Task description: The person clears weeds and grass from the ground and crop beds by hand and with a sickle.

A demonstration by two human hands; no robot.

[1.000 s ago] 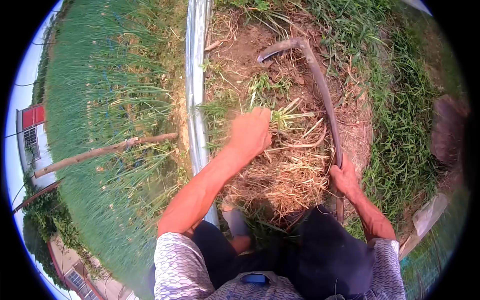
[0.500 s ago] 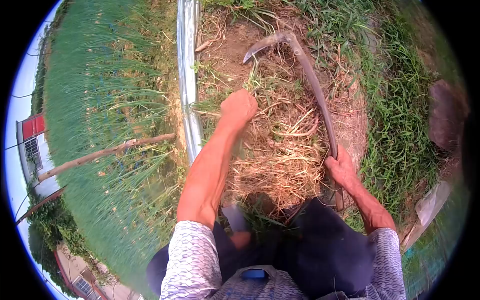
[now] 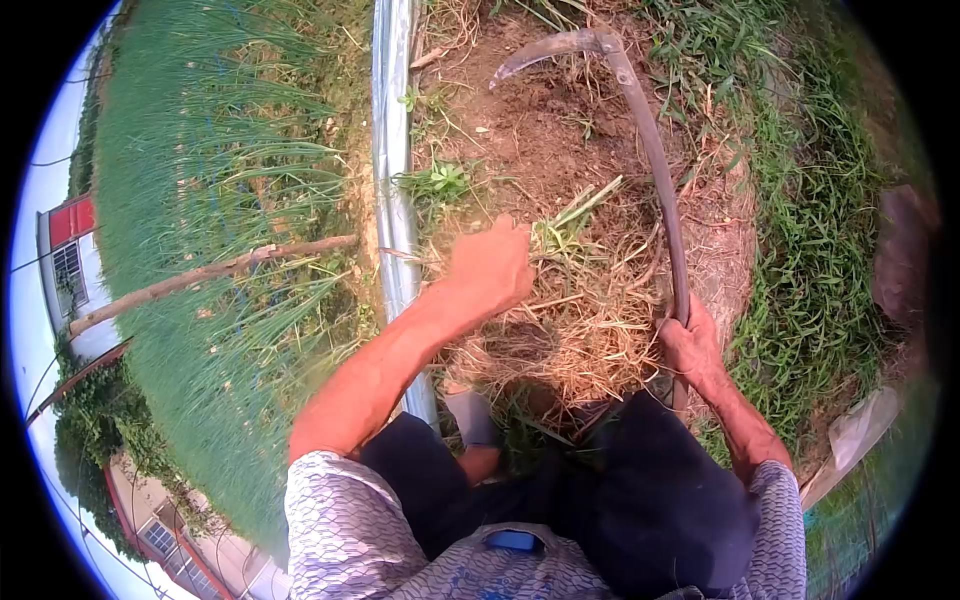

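Observation:
My right hand (image 3: 692, 345) is wrapped around the lower part of a long, bowed wooden handle. It belongs to a sickle (image 3: 655, 165), whose curved blade (image 3: 540, 55) points left above bare soil at the top. My left hand (image 3: 490, 265) is closed in a fist, slightly blurred, over the strip of ground. A tuft of pulled weeds (image 3: 565, 230) with pale stems shows at the right side of that fist; its grip on them is partly hidden. Below both hands lies a mat of dry straw-like weeds (image 3: 590, 340).
Rows of thin green crop plants (image 3: 230, 150) fill the left side. A shiny plastic-film strip (image 3: 392, 150) edges the soil, and a wooden pole (image 3: 220, 270) leans in from the left. Tall grass (image 3: 800, 220) grows on the right. My knees (image 3: 670, 490) are close below.
My left hand has come down toward me with the weeds, leaving more bare soil in sight. The sickle sits slightly higher and farther right in view, still in my right hand.

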